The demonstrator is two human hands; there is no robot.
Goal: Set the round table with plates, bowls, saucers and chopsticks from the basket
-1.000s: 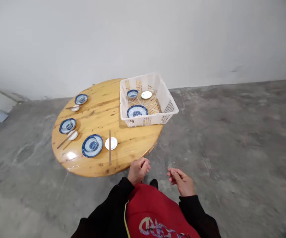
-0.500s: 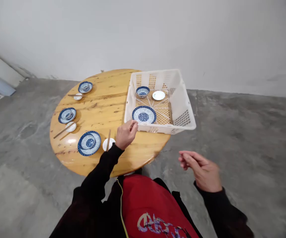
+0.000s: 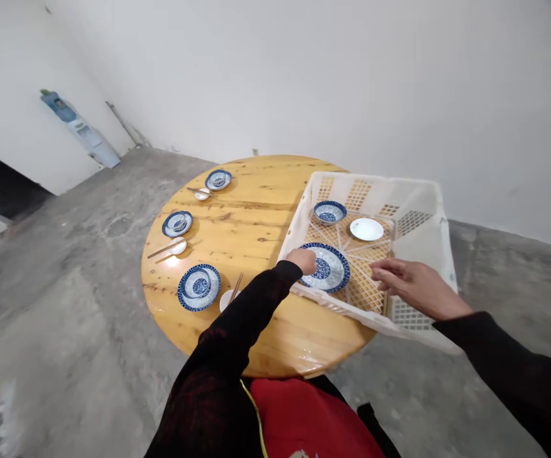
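Note:
My left hand [image 3: 305,261] is over the left edge of a blue-and-white plate [image 3: 329,275] in a white plastic crate [image 3: 421,189]. Its fingers are curled in, with nothing seen in them; whether they touch the plate I cannot tell. Over the crate's right part, my right hand [image 3: 416,287] is apart from the plate, empty, thumb and fingers loosely parted. Behind the plate sit a blue-patterned bowl [image 3: 330,212] and a small white dish [image 3: 366,229].
The crate overhangs the right edge of a round wooden table [image 3: 256,238]. Along its left side are place settings: patterned plates [image 3: 199,287] with bowls, white dishes [image 3: 177,245] and chopsticks [image 3: 165,247]. A water dispenser [image 3: 82,130] stands by the far wall.
Both hands have moved forward into the crate, the left over the plate and the right from beside the table. The view has turned left, so the table appears further right.

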